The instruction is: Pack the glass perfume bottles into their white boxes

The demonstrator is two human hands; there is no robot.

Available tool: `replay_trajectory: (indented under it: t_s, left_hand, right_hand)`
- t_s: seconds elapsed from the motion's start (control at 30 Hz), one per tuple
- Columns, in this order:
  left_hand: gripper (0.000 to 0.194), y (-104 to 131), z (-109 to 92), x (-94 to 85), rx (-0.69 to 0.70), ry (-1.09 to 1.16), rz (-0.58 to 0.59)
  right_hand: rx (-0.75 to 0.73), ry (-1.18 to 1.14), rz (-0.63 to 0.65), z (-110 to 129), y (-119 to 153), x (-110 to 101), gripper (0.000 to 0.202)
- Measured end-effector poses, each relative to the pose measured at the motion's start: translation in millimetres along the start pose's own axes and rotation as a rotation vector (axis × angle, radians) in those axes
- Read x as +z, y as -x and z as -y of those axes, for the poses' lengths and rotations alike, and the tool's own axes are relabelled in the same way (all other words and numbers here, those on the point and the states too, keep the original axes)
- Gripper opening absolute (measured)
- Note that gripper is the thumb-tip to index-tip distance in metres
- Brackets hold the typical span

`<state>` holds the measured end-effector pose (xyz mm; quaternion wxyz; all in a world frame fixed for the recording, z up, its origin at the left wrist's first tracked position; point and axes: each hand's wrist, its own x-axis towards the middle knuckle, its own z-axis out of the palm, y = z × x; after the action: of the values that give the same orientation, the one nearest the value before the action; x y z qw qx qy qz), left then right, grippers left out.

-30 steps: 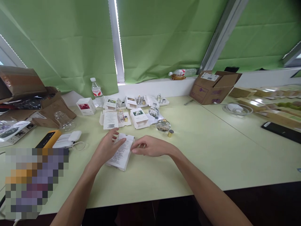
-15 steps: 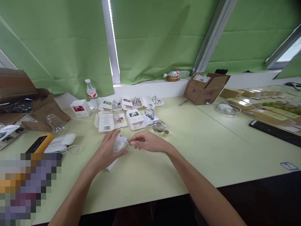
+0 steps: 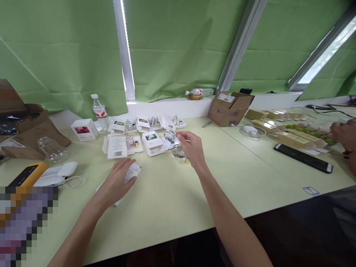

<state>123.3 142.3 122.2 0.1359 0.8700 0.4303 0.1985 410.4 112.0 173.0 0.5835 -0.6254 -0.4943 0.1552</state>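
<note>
My left hand (image 3: 119,181) rests over a white printed carton (image 3: 132,172), fingers along its far side and thumb on its near side. The carton lies slanted on the table, and my palm hides much of it. My right hand (image 3: 192,149) is beside the top of a round clear perfume bottle (image 3: 177,152), with index finger and thumb bent and slightly apart. Whether they touch the bottle is not plain. A gold cap (image 3: 187,161) shows partly behind my right wrist. Just behind is another round glass bottle (image 3: 169,135).
Behind my hands stand opened perfume cartons (image 3: 152,144) and a closed white box (image 3: 85,129). A water bottle (image 3: 100,113) is at the back left, a cardboard box (image 3: 229,109) at the back right. Another person's hand (image 3: 345,135) is at far right, near a black phone (image 3: 303,157).
My right hand has left the carton and moved right, up to the round bottle. My left hand stays on the carton. The view has turned right, bringing another person's hand into sight.
</note>
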Motion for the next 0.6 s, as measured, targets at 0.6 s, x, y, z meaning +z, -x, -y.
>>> replay_trajectory:
  t_s: [0.6]
  left_hand:
    - [0.07, 4.5, 0.5, -1.1, 0.011, 0.005, 0.022]
  right_hand:
    - [0.192, 0.796, 0.208, -12.2, 0.2, -13.8, 0.031]
